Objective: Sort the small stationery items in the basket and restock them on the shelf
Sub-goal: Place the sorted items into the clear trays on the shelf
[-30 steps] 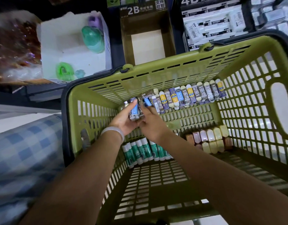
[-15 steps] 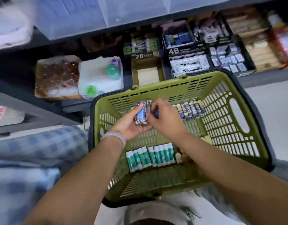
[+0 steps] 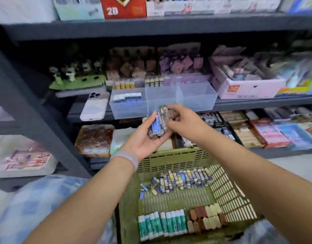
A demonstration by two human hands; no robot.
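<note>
- The left hand (image 3: 148, 138) lies palm up above the far rim of the green basket (image 3: 227, 192), fingers curled round a small bundle of erasers (image 3: 157, 127) marked 2B.
- The right hand (image 3: 181, 122) pinches one eraser at the top of that bundle, thumb and fingertips closed on it.
- Just beyond the hands, at the front edge of the middle shelf (image 3: 257, 103), stands a clear divided bin (image 3: 195, 97). Its left compartment holds a few erasers; the other two look bare.
- More erasers lie along the basket's far wall; glue sticks (image 3: 162, 224) and brown and cream blocks (image 3: 204, 217) line its near edge.
- Advice: keep the left palm level so the stack stays put, lift erasers off a few at a time, and set matching labels together in one compartment.
</note>
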